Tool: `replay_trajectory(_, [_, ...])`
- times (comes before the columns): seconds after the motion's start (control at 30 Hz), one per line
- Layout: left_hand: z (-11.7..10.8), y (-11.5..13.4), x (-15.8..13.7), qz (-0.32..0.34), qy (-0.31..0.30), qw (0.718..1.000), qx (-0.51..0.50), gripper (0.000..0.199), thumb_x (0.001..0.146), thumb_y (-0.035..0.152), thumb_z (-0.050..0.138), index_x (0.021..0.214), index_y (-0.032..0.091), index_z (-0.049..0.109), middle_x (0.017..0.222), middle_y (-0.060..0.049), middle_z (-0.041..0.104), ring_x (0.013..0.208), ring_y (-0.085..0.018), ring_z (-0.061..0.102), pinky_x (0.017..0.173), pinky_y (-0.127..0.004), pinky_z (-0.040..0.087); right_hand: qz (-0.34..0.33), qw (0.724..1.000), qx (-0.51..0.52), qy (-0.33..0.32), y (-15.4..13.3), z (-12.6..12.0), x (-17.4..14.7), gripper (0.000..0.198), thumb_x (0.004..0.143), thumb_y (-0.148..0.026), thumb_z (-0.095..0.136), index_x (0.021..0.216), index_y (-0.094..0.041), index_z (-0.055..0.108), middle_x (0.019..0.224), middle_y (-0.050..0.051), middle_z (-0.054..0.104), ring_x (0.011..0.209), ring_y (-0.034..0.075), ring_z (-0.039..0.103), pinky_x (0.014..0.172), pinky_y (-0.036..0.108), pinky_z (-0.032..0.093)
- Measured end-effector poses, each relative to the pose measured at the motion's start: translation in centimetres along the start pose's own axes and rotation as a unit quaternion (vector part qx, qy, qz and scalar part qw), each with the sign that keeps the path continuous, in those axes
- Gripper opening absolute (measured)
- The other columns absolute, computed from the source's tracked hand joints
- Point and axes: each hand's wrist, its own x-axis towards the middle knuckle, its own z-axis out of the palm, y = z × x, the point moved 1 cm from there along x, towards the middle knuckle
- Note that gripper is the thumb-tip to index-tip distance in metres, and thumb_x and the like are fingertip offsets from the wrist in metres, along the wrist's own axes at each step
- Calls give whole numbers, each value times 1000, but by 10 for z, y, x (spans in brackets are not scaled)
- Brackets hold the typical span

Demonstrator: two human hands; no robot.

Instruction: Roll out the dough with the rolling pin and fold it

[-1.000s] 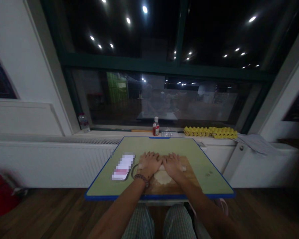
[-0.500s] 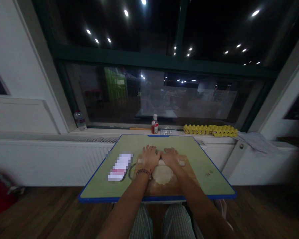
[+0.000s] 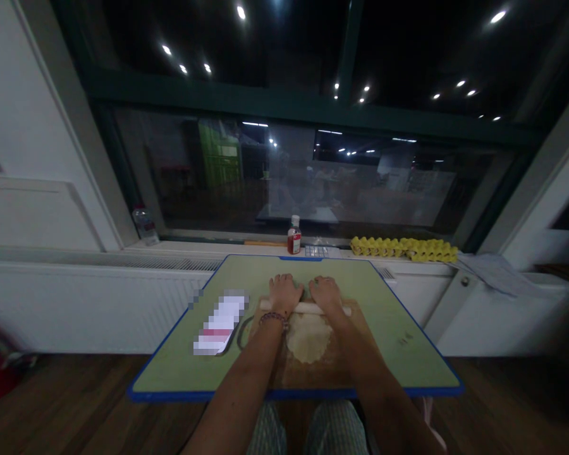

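A pale wooden rolling pin (image 3: 308, 308) lies crosswise on a brown wooden board (image 3: 308, 377). Over its left part rests my left hand (image 3: 284, 293), palm down, with fingers stretched forward past the pin. My right hand (image 3: 325, 294) presses on the right part the same way, its fingers reaching ahead and slightly bent. Neither hand is wrapped round the pin. On the near side of it, between my forearms, a flat round sheet of dough (image 3: 309, 339) with an uneven edge lies on the board. The undersides of both hands are hidden.
A phone (image 3: 220, 325), partly blurred out, lies left of the board on the green folding table (image 3: 171, 373). On the sill behind stand a small red-labelled bottle (image 3: 294, 236), a yellow egg tray (image 3: 403, 248) and a clear plastic bottle (image 3: 145, 224). White radiators flank the table.
My hands have moved a little apart along the rolling pin. More of the dough sheet shows in front of the pin. The whole view has shifted slightly.
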Motion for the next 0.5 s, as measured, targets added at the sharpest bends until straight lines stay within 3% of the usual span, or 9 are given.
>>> replay_trajectory(0.13, [3,-1,6,3,11,1000,-4,42,90,38,45,118,13,64,126,-14,65,122,-29,51,106,-42,32,23,1000,12,16,2,3,7,39,100,-30,36,117,-12,66,124,16,65,119,25,55,100,34,37])
replay_trajectory(0.33, [3,0,12,6,-3,1000,-4,40,90,37,46,115,13,66,126,-14,65,121,-28,52,106,-40,32,67,994,68,59,5,8,15,44,99,-34,33,114,-12,68,114,15,70,118,26,55,97,31,38])
replay_trajectory(0.5, [2,1,13,11,-10,1000,4,39,90,37,46,114,14,67,126,-14,65,121,-28,53,105,-39,33,47,996,54,46,7,12,20,45,99,-32,32,112,-12,70,114,16,70,117,26,56,98,33,37])
